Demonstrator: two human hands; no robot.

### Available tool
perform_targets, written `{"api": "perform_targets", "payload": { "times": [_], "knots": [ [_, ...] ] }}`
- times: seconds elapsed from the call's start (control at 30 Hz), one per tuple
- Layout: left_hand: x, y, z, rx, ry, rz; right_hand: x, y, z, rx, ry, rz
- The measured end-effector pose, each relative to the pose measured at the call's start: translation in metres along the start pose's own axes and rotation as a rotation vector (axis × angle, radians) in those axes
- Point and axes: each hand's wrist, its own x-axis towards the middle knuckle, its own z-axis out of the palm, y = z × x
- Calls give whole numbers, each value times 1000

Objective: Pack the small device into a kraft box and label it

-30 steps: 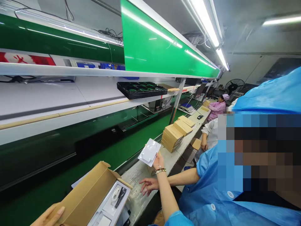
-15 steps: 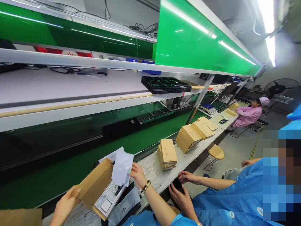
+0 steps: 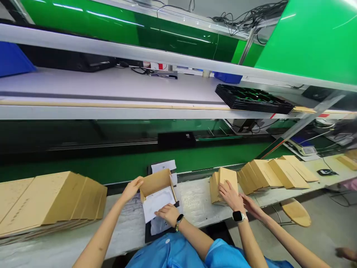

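An open cardboard box [image 3: 156, 181] stands on the bench in front of me, lid raised. My left hand [image 3: 133, 190] pinches the upper left edge of that lid. At the box's front, my right hand [image 3: 168, 214] grips the lower edge of a white paper sheet [image 3: 156, 202]. The sheet lies over the box opening and hides what is inside. Below my right hand, a grey plastic bag [image 3: 159, 225] rests on a black tray-like piece [image 3: 148, 233]. Behind the lid is another white bag or sheet [image 3: 164, 166].
Folded cartons [image 3: 55, 197] lean in a row at left. On the right, a co-worker's hands [image 3: 231, 196] touch a small carton stack [image 3: 228, 175], with more cartons [image 3: 264, 173] beyond. A shelf [image 3: 111, 111] with stacked black trays [image 3: 253, 98] crosses above the green belt [image 3: 125, 163].
My view has swung left and down. The white paper has moved from above the box down onto its opening. The co-worker's hands have gone from the bench edge to the cartons.
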Motion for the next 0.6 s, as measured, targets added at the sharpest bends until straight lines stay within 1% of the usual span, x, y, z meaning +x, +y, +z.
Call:
{"api": "perform_targets", "payload": {
  "times": [0.07,0.13,0.23,0.33,0.43,0.5,0.57,0.6],
  "knots": [
    [-3,-3,0,-11,1,11,10,1,7,96,-103,-91],
    [-5,-6,0,-23,0,25,19,4,9,176,-161,-121],
    [-8,-10,-1,-47,1,36,24,7,9,286,-184,-79],
    [-8,-12,-2,-74,19,27,23,7,9,438,-162,2],
    [-8,-13,0,-102,26,16,24,3,8,641,-84,132],
    [-8,-12,2,-118,29,7,27,1,0,797,26,260],
    [-9,-8,3,-130,29,-5,28,5,-20,957,188,394],
    [-10,-6,3,-135,28,-10,27,10,-36,1034,276,450]
  ]
}}
